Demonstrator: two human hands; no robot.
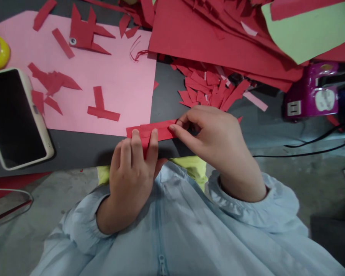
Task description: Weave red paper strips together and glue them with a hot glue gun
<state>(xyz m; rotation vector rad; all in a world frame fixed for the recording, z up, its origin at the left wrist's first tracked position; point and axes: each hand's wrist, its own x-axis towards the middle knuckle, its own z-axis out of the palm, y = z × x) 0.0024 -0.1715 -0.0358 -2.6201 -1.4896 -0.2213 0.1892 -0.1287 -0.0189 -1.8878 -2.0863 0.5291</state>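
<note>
A folded or layered red paper strip (164, 129) lies at the table's front edge, partly over the corner of a pink sheet (126, 80). The fingertips of my left hand (133, 166) press its left part down. Between thumb and forefinger, my right hand (214, 132) pinches the strip's right end. A short red piece shows beneath my left fingers, mostly hidden. On the pink sheet lie a spiky red paper cutout (84, 30) with a googly eye, two crossed red strips (103, 113) and another red cutout (56, 81).
A phone (15, 119) and yellow scissor handle (2, 53) are at the left. Red scraps (206, 86) are heaped beyond my right hand, below stacked red sheets (195, 34). A green sheet (304, 30) and purple device (311, 92) with black cables occupy the right.
</note>
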